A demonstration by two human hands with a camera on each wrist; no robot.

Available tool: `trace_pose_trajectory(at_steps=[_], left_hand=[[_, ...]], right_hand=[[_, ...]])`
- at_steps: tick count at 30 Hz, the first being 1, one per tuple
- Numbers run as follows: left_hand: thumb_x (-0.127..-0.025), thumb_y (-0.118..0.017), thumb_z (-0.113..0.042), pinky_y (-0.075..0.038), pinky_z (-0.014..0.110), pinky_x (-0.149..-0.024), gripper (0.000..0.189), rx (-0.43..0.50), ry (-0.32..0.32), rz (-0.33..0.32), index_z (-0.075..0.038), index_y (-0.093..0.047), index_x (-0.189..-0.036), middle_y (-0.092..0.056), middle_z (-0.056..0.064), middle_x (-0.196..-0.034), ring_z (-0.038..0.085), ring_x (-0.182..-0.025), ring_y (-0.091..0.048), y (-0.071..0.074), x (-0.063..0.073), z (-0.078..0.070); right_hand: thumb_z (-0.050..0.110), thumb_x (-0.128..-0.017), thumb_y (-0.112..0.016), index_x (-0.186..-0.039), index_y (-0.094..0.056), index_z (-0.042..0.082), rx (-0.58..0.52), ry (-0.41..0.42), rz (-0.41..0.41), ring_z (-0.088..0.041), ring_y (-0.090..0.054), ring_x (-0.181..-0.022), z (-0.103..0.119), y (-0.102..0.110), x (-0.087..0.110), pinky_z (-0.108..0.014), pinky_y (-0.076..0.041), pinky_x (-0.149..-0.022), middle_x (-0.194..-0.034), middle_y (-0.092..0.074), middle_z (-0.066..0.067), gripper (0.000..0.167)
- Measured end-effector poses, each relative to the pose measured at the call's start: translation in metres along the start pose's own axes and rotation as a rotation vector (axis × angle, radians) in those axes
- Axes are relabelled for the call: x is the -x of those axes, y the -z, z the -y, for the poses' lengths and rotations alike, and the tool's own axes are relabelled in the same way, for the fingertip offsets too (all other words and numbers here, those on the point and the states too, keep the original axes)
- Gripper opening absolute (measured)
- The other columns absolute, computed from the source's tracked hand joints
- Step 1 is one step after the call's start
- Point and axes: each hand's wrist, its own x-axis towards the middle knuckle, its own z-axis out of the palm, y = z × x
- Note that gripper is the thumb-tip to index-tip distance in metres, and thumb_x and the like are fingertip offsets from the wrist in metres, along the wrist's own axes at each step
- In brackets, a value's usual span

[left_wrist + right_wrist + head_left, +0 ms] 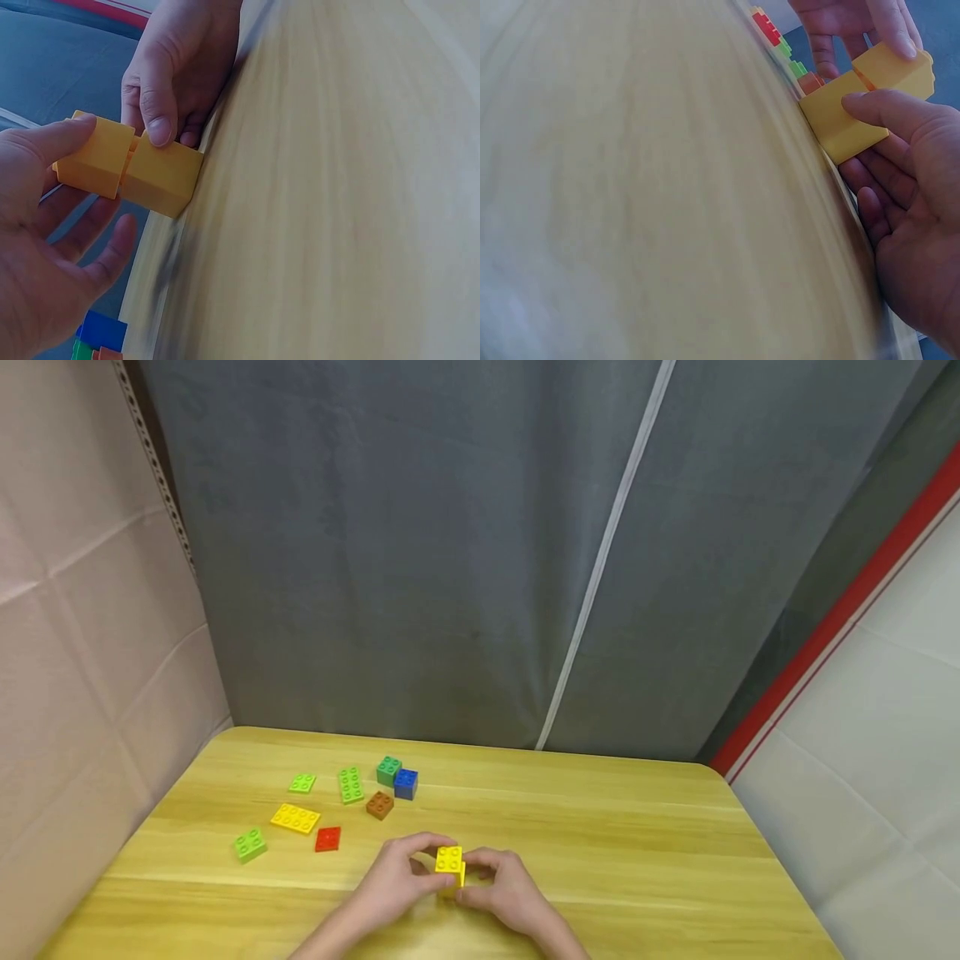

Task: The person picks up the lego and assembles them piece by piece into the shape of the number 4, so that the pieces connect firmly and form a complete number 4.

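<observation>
My left hand (393, 878) pinches a yellow toy brick (449, 859) with studs on top, thumb on the near side and fingers behind. Directly beneath it, a second yellow brick (161, 180) stands at the tabletop. My right hand (510, 892) grips this lower brick, its thumb laid across one face in the right wrist view. A thin, slightly slanted gap with a bit of stud showing runs between the two bricks in the left wrist view.
Loose bricks lie on the wooden table (637, 843) left of the hands: light green ones (250, 845), a yellow brick (296, 818), a red piece (327, 839) and a brown brick (380, 805). Behind the brown one, a green brick (388, 771) and a blue brick (406, 784) stand together.
</observation>
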Motion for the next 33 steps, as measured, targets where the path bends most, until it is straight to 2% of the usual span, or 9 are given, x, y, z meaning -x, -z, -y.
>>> trace_pose_trajectory(at_steps=[12, 18, 25, 33], left_hand=[[-0.085, -0.085, -0.017, -0.054, 0.025, -0.062, 0.04, 0.025, 0.015, -0.003, -0.01, -0.073, -0.122, -0.07, 0.007, -0.116, 0.017, -0.072, -0.067, -0.0017, -0.0012, -0.0017], [-0.085, -0.085, -0.018, -0.057, 0.026, -0.068, 0.041, 0.025, 0.004, 0.02, -0.008, -0.073, -0.123, -0.07, 0.011, -0.122, 0.021, -0.081, -0.068, -0.0004, -0.0027, -0.0013], [-0.09, -0.082, -0.026, -0.058, 0.027, -0.078, 0.043, -0.011, -0.011, 0.036, -0.007, -0.072, -0.127, -0.072, 0.002, -0.119, 0.021, -0.103, -0.064, 0.0032, -0.0032, 0.0025], [-0.089, -0.083, -0.023, -0.058, 0.026, -0.076, 0.043, 0.028, 0.007, 0.036, -0.006, -0.072, -0.126, -0.071, 0.005, -0.119, 0.02, -0.1, -0.064, 0.002, -0.004, 0.0004]], right_hand=[[0.02, -0.081, -0.084, -0.115, -0.077, 0.016, -0.021, 0.007, 0.014, -0.02, -0.06, -0.102, 0.001, -0.0001, -0.0012, -0.036, -0.05, -0.086, -0.113, -0.074, 0.007, 0.034], [0.02, -0.082, -0.084, -0.115, -0.078, 0.017, -0.022, 0.014, 0.016, -0.02, -0.06, -0.103, 0.0013, 0.0005, -0.0007, -0.035, -0.049, -0.087, -0.113, -0.074, 0.007, 0.034], [0.02, -0.082, -0.084, -0.116, -0.078, 0.017, -0.019, 0.037, 0.016, -0.018, -0.062, -0.105, 0.0004, 0.0002, -0.0015, -0.032, -0.049, -0.088, -0.113, -0.074, 0.009, 0.035], [0.021, -0.08, -0.085, -0.115, -0.078, 0.017, -0.022, 0.014, 0.013, -0.018, -0.061, -0.102, 0.0011, 0.0007, -0.0013, -0.033, -0.049, -0.087, -0.112, -0.074, 0.008, 0.036]])
